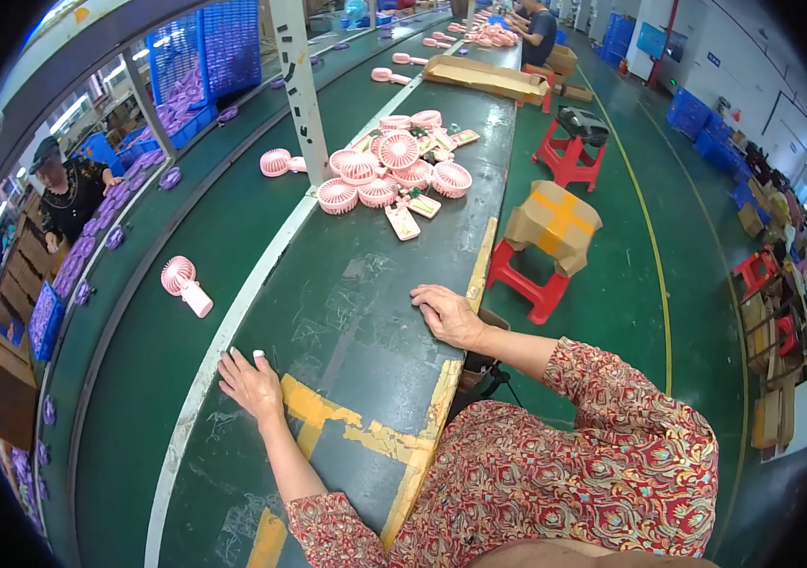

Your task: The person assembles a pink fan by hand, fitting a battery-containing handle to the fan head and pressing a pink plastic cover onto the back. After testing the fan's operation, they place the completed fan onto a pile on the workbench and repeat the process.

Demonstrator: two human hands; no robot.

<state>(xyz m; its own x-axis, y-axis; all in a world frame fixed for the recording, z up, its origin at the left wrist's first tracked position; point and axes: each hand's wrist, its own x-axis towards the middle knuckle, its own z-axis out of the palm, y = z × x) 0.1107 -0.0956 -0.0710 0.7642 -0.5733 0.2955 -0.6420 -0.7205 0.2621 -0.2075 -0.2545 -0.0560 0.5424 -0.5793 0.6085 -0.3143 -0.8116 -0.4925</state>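
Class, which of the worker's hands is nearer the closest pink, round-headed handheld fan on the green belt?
Left. The left hand is by the white rail, the fan just beyond; the right hand is farther right, by the taped bench edge.

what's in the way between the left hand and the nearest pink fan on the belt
Only the white strip along the table's left edge runs between the left hand and the fan. How high it stands, I can't tell.
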